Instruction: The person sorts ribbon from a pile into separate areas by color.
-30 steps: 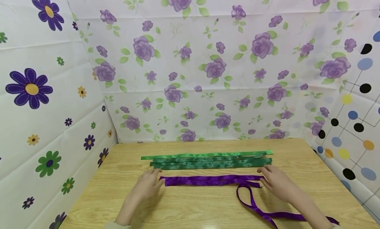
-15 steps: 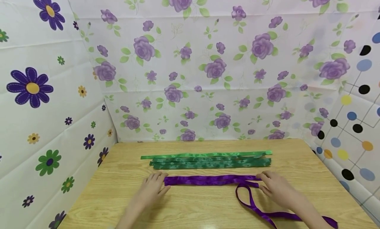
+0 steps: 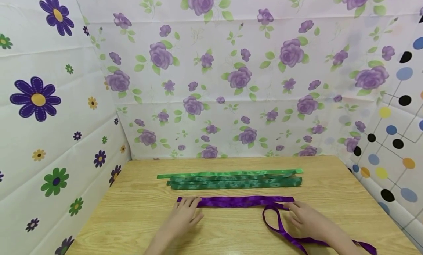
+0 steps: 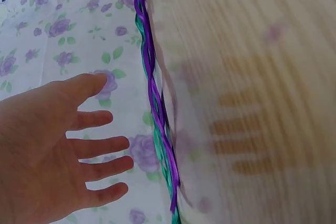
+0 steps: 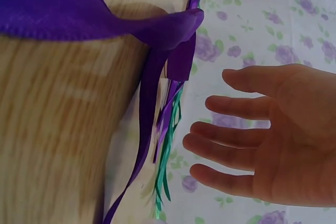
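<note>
Purple ribbon strips (image 3: 234, 201) lie flat side by side across the table. My left hand (image 3: 183, 215) is over their left end, fingertips at the strips. In the left wrist view the left hand (image 4: 58, 145) has its fingers extended and spread, gripping nothing. Beside the strips' right end is my right hand (image 3: 308, 219), fingertips near a short ribbon end. The right wrist view shows the right hand (image 5: 286, 140) with loose, separated fingers. A longer purple ribbon (image 3: 290, 239) loops at the front right, running under the right forearm; it looms large in the right wrist view.
Behind the purple strips lie several dark green ribbons (image 3: 231, 183) and a light green one (image 3: 231, 172), roughly parallel. Wood-patterned table (image 3: 138, 207) beneath. A purple-flowered cloth (image 3: 218, 78) hangs at the back, with patterned cloths on both sides.
My left hand has moved right and toward me, from beyond the purple strips' left end onto it. The right hand has shifted slightly toward me. The ribbons lie nearly as before.
</note>
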A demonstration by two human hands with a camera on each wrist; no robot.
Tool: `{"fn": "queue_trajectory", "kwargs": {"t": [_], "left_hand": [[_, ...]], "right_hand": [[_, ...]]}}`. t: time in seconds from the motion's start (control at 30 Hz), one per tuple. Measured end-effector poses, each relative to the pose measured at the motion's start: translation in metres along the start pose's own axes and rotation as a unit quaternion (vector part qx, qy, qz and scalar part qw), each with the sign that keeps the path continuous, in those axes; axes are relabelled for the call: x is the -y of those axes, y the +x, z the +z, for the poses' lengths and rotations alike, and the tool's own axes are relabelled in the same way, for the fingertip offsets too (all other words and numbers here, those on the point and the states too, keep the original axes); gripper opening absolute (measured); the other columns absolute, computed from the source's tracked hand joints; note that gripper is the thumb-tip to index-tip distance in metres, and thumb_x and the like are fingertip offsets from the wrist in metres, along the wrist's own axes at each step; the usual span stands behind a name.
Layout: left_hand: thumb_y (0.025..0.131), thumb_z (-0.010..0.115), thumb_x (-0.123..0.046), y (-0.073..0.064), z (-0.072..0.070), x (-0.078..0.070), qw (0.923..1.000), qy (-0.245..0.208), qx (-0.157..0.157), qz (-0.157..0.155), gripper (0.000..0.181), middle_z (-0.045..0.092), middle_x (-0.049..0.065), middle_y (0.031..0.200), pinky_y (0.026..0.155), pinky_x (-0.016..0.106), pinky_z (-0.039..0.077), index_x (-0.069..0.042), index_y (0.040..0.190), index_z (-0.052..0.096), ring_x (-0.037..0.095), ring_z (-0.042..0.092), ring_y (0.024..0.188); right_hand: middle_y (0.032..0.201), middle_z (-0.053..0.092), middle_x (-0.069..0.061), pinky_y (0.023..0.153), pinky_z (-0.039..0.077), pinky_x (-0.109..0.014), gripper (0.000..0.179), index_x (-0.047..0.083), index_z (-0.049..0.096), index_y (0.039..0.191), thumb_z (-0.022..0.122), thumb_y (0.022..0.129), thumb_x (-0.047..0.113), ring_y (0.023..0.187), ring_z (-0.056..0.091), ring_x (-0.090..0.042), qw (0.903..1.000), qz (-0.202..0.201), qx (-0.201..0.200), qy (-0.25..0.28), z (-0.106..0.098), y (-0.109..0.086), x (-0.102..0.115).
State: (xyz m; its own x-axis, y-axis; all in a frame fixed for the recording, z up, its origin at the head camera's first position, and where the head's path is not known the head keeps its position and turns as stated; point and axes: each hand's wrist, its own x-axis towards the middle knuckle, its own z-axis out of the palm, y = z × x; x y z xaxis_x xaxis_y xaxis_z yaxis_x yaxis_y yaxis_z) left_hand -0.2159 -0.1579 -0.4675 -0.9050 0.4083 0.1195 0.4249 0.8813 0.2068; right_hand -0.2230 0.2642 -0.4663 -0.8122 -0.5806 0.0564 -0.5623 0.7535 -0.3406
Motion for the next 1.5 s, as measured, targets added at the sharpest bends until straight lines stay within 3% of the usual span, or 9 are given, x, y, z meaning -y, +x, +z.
{"fn": "queue_trajectory", "kwargs": {"t": [0.27, 0.43, 0.57, 0.7, 0.8, 0.97, 1.1, 1.27, 1.5], "left_hand": [[0.099, 0.052, -0.038, 0.012, 0.000, -0.022, 0.9974, -0.047, 0.053, 0.007, 0.054, 0.050, 0.013, 0.141, 0.099, 0.067, 0.038, -0.010, 0.145, 0.041, 0.037, 0.044, 0.132], [0.099, 0.052, -0.039, 0.019, 0.001, -0.036, 0.9955, -0.053, 0.075, 0.024, 0.053, 0.052, 0.010, 0.139, 0.100, 0.062, 0.040, -0.012, 0.144, 0.042, 0.033, 0.048, 0.130], [0.099, 0.053, -0.039, 0.027, 0.004, -0.049, 0.9923, -0.070, 0.097, 0.032, 0.052, 0.053, 0.009, 0.139, 0.102, 0.060, 0.040, -0.014, 0.144, 0.043, 0.030, 0.049, 0.130], [0.099, 0.053, -0.040, 0.034, 0.009, -0.061, 0.9878, -0.087, 0.120, 0.047, 0.050, 0.055, 0.005, 0.138, 0.102, 0.055, 0.043, -0.017, 0.143, 0.045, 0.026, 0.050, 0.129], [0.099, 0.053, -0.038, 0.038, 0.013, -0.071, 0.9845, -0.096, 0.128, 0.071, 0.047, 0.058, 0.004, 0.134, 0.100, 0.045, 0.047, -0.017, 0.141, 0.048, 0.022, 0.054, 0.125], [0.098, 0.054, -0.038, 0.045, 0.020, -0.088, 0.9814, -0.098, 0.130, 0.101, 0.044, 0.061, -0.002, 0.130, 0.097, 0.033, 0.049, -0.017, 0.137, 0.052, 0.015, 0.057, 0.120], [0.098, 0.054, -0.036, 0.049, 0.027, -0.099, 0.9774, -0.107, 0.130, 0.127, 0.041, 0.062, -0.004, 0.129, 0.097, 0.030, 0.048, -0.016, 0.135, 0.054, 0.012, 0.057, 0.120], [0.099, 0.055, -0.032, 0.052, 0.032, -0.106, 0.9720, -0.126, 0.132, 0.147, 0.038, 0.065, -0.001, 0.125, 0.093, 0.025, 0.049, -0.014, 0.132, 0.055, 0.011, 0.060, 0.115], [0.099, 0.052, -0.038, 0.054, 0.035, -0.113, 0.9791, -0.132, 0.105, 0.115, 0.054, 0.051, 0.003, 0.143, 0.102, 0.033, 0.047, -0.019, 0.147, 0.036, 0.018, 0.051, 0.129]], "right_hand": [[0.106, 0.064, -0.013, 0.068, 0.053, -0.037, 0.023, 0.007, 0.059, 0.113, 0.063, 0.093, 0.018, 0.084, 0.066, -0.024, 0.9970, 0.062, 0.040, 0.022, 0.001, 0.000, 0.003], [0.089, 0.062, -0.002, 0.059, 0.045, -0.028, 0.024, 0.008, 0.062, 0.107, 0.068, 0.089, 0.023, 0.070, 0.052, -0.007, 0.9944, 0.071, 0.068, 0.038, 0.004, 0.000, -0.001], [0.081, 0.059, 0.003, 0.058, 0.042, -0.027, 0.025, 0.010, 0.061, 0.101, 0.071, 0.087, 0.029, 0.067, 0.047, -0.004, 0.9926, 0.070, 0.080, 0.060, 0.006, -0.001, -0.005], [0.070, 0.055, 0.010, 0.073, 0.050, -0.042, 0.025, 0.015, 0.060, 0.091, 0.072, 0.085, 0.036, 0.059, 0.045, -0.001, 0.9925, 0.055, 0.087, 0.066, 0.008, -0.004, -0.006], [0.067, 0.052, 0.011, 0.072, 0.050, -0.038, 0.026, 0.016, 0.060, 0.086, 0.073, 0.084, 0.039, 0.057, 0.042, -0.001, 0.9883, 0.055, 0.107, 0.094, 0.009, -0.005, -0.005], [0.069, 0.053, 0.010, 0.054, 0.036, -0.022, 0.023, 0.016, 0.061, 0.084, 0.066, 0.090, 0.038, 0.058, 0.042, -0.001, 0.9785, 0.064, 0.134, 0.143, 0.011, -0.005, 0.000], [0.060, 0.047, 0.009, 0.050, 0.032, -0.022, 0.032, 0.016, 0.060, 0.075, 0.058, 0.095, 0.041, 0.051, 0.038, -0.003, 0.9816, 0.086, 0.104, 0.135, 0.017, 0.000, 0.009], [0.058, 0.047, 0.006, 0.049, 0.030, -0.022, 0.028, 0.015, 0.058, 0.067, 0.070, 0.088, 0.029, 0.051, 0.038, -0.007, 0.9868, 0.128, 0.043, 0.089, 0.028, 0.012, 0.018], [0.064, 0.049, 0.004, 0.051, 0.030, -0.022, 0.022, 0.016, 0.052, 0.072, 0.071, 0.082, 0.011, 0.055, 0.039, -0.009, 0.9864, 0.143, 0.007, 0.080, 0.024, 0.017, 0.029]]}}
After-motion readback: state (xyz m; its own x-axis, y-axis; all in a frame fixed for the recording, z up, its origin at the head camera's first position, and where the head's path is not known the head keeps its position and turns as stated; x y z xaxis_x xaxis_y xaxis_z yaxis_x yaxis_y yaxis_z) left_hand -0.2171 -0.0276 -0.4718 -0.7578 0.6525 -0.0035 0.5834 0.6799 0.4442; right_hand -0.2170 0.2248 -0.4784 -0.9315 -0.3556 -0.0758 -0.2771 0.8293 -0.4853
